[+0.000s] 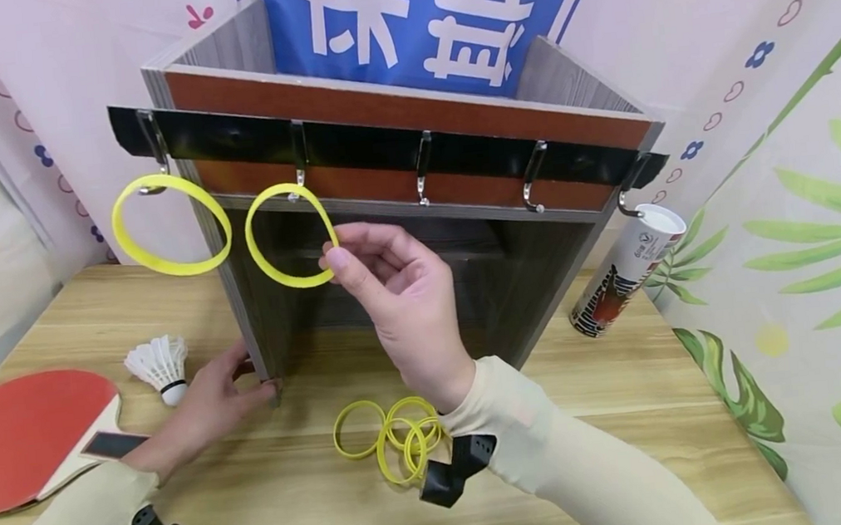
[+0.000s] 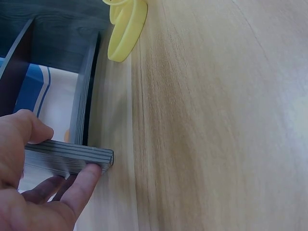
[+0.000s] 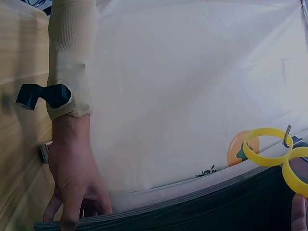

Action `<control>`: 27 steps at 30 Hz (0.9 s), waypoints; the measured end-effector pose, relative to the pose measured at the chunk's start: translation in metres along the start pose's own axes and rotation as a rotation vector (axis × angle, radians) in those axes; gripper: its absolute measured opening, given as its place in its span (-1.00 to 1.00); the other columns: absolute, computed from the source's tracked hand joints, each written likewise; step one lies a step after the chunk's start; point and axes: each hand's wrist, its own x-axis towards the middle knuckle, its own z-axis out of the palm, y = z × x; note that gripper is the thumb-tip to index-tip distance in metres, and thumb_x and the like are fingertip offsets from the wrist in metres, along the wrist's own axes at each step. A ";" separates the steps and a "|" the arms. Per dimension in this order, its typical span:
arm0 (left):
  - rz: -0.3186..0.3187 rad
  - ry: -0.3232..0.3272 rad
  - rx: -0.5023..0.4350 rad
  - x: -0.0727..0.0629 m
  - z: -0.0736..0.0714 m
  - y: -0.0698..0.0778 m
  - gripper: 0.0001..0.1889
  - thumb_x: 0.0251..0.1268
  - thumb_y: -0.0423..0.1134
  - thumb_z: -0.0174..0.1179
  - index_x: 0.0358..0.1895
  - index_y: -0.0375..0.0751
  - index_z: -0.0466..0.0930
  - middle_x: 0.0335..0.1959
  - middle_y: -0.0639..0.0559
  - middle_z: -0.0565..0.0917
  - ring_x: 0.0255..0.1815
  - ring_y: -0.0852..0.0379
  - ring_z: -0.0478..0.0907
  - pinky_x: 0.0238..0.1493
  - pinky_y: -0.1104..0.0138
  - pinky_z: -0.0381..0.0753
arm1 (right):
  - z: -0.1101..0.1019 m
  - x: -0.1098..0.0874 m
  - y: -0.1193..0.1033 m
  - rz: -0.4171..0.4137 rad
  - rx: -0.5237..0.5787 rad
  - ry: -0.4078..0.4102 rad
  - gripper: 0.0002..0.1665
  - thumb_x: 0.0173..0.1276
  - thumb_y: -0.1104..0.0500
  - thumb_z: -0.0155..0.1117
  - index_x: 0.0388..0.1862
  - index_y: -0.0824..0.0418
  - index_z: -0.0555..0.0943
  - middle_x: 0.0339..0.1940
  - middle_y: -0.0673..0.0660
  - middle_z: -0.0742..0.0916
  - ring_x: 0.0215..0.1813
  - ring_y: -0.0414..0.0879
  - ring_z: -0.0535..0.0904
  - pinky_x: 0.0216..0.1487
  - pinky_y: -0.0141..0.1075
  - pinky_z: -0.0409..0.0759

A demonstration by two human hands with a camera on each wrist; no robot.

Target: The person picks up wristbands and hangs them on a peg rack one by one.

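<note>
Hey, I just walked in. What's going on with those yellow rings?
A person's right hand pinches a yellow ring at the second hook from the left; whether it has caught there is hard to tell. The left hand grips the lower edge of the cabinet's left side panel. Another ring hangs from the leftmost hook, and several loose rings lie on the wooden table.

Rings (image 1: 386, 426) on table (image 1: 299, 506) before cabinet (image 1: 391, 98), shuttlecock (image 1: 159, 364) left, tube (image 1: 626, 274) right.
</note>
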 end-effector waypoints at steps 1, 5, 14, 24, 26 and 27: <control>0.001 0.001 0.000 0.000 0.000 0.000 -0.33 0.41 -0.30 0.33 0.53 -0.32 0.32 0.36 -0.44 0.58 0.30 -0.37 0.60 0.11 0.24 0.62 | -0.001 0.000 0.000 -0.004 -0.013 -0.009 -0.71 0.46 0.50 0.21 0.12 0.57 0.56 -0.04 0.42 0.75 -0.05 -0.24 0.71 0.07 -0.37 0.70; 0.005 0.001 -0.002 0.000 -0.001 -0.001 -0.33 0.42 -0.31 0.33 0.53 -0.32 0.31 0.34 -0.44 0.59 0.30 -0.35 0.59 0.05 0.44 0.56 | -0.004 0.002 0.000 -0.004 -0.065 -0.048 -0.71 0.47 0.47 0.22 0.13 0.55 0.56 0.06 0.61 0.67 -0.05 -0.26 0.71 0.07 -0.37 0.70; -0.015 -0.009 -0.011 -0.001 -0.001 0.000 -0.34 0.43 -0.29 0.31 0.53 -0.31 0.31 0.33 -0.43 0.60 0.30 -0.33 0.58 -0.03 0.42 0.58 | -0.015 0.002 0.001 0.064 -0.164 -0.136 -0.67 0.47 0.44 0.26 0.17 0.51 0.58 0.15 0.48 0.69 -0.04 -0.25 0.70 0.12 -0.38 0.69; -0.026 -0.016 -0.009 -0.001 0.000 0.001 -0.32 0.44 -0.28 0.31 0.55 -0.31 0.29 0.34 -0.43 0.59 0.31 -0.35 0.57 -0.02 0.44 0.57 | -0.045 -0.007 0.020 0.235 -0.449 -0.351 -0.74 0.45 0.30 0.36 0.07 0.37 0.71 -0.05 0.34 0.81 -0.13 -0.20 0.73 -0.01 -0.32 0.71; -0.024 -0.017 -0.007 -0.001 0.000 0.002 -0.32 0.44 -0.28 0.31 0.55 -0.31 0.29 0.35 -0.43 0.59 0.31 -0.35 0.57 -0.01 0.43 0.57 | -0.055 -0.010 0.027 0.277 -0.558 -0.442 -0.76 0.46 0.26 0.37 0.04 0.33 0.73 -0.09 0.27 0.83 -0.17 -0.29 0.69 -0.05 -0.35 0.69; -0.022 -0.016 -0.008 0.000 -0.001 0.002 -0.32 0.44 -0.28 0.31 0.55 -0.31 0.29 0.35 -0.43 0.58 0.31 -0.35 0.57 0.00 0.43 0.57 | -0.060 -0.012 0.030 0.296 -0.612 -0.486 -0.77 0.46 0.24 0.37 0.03 0.31 0.74 -0.11 0.23 0.83 -0.18 -0.33 0.67 -0.06 -0.38 0.67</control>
